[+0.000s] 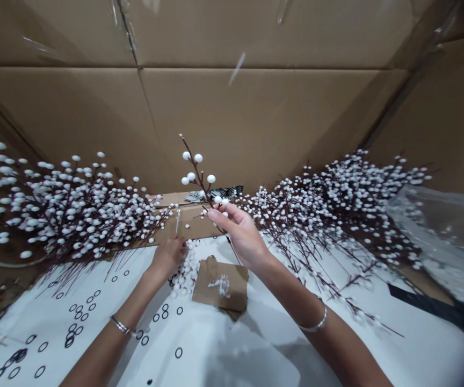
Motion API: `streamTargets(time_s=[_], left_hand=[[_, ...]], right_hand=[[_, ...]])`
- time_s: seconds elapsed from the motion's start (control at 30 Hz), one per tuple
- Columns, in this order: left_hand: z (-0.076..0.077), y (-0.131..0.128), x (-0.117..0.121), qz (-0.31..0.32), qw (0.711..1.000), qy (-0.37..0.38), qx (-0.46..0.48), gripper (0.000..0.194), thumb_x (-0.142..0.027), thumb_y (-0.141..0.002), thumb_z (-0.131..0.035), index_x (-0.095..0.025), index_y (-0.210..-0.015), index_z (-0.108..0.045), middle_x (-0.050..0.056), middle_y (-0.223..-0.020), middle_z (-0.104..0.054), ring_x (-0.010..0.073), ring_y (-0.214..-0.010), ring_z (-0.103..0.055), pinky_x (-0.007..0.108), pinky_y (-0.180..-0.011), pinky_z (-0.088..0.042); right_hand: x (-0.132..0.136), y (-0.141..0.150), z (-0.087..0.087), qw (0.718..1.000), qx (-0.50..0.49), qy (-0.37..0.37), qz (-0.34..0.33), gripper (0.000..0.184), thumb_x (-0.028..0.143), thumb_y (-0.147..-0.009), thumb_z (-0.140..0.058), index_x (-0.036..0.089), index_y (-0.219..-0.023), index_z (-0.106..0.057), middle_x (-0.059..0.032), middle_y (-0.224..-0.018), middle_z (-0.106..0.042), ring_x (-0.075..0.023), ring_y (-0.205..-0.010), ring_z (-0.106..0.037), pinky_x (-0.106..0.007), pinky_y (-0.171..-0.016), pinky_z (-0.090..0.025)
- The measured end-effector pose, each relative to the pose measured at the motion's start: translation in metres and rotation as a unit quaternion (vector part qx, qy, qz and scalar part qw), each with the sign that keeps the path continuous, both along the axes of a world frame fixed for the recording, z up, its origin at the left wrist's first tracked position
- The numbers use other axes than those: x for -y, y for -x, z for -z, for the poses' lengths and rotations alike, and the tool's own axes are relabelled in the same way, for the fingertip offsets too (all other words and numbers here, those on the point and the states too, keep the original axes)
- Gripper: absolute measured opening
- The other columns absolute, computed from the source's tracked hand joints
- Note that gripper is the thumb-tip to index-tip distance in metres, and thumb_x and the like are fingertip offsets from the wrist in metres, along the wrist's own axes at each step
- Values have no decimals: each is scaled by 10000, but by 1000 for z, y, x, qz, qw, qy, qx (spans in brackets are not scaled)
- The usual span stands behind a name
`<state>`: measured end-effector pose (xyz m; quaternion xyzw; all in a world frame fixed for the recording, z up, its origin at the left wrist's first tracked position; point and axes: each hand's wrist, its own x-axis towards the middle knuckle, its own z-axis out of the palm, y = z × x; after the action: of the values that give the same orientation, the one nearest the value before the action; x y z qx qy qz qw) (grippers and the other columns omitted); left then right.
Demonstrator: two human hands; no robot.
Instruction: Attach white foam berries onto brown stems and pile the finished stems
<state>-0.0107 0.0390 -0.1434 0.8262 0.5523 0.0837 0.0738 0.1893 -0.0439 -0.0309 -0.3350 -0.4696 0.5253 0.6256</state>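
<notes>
My right hand [245,232] pinches a brown artificial berry branch [204,185] upright between thumb and fingers. White berries sit along its twigs, and its upper tip is bare. Lower and to the left, my left hand [169,255] is closed beside a pile of loose white berries [186,274]. What its fingers hold, if anything, I cannot make out. A thin pale strip [178,220] shows just above that hand; whether it is held is unclear. Between my forearms lies a small cardboard square [219,269] with a clear, glossy blob [223,285] on it.
Heaps of white-berried branches lie at left [91,209] and right [320,209]. Black rings [79,312] are scattered over the white tabletop [167,371]. Tall cardboard walls [272,123] enclose the back and sides. A clear plastic bag [445,236] is at far right, near black tape [425,303].
</notes>
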Motion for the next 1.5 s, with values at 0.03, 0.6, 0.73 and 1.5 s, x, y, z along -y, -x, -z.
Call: streamTargets(time_s=[0.03, 0.6, 0.73, 1.5], left_hand=[[1, 0, 0, 3, 1000, 1, 1, 186, -141, -857, -492, -125, -929, -663, 162, -1052, -638, 291, -996, -613, 328, -772, -433], [-10, 8, -4, 18, 985, 29, 170, 244, -218, -831, -515, -136, -958, -706, 141, -940, -680, 273, -851, -636, 363, -769, -458], [-35, 10, -5, 51, 954, 51, 291, 399, -464, -872, -516, -163, -1061, -697, 114, -1032, -685, 237, -899, -647, 330, -768, -505], [-93, -19, 50, 39, 653, 142, 743, 269, -285, -730, -817, -165, -929, -682, 31, -904, -707, 119, -837, -667, 209, -786, -507]], right_hand=[[0, 0, 0, 1000, 3, 0, 4, 202, 396, -744, -765, 249, -867, -701, 6, -916, -641, -141, -872, -552, -308, -885, -412], [3, 0, -5, 1000, -1, 20, -9, 199, 343, -738, -740, 238, -907, -722, -25, -1095, -712, -179, -1081, -613, -364, -1039, -401], [3, 2, -5, 999, -23, 22, -19, 145, 327, -708, -761, 234, -791, -686, -20, -1056, -729, -194, -1077, -631, -384, -1044, -414], [10, 15, 9, 998, 46, -21, -47, 153, 342, -781, -728, 215, -767, -643, -44, -961, -717, -202, -1026, -653, -376, -942, -474]])
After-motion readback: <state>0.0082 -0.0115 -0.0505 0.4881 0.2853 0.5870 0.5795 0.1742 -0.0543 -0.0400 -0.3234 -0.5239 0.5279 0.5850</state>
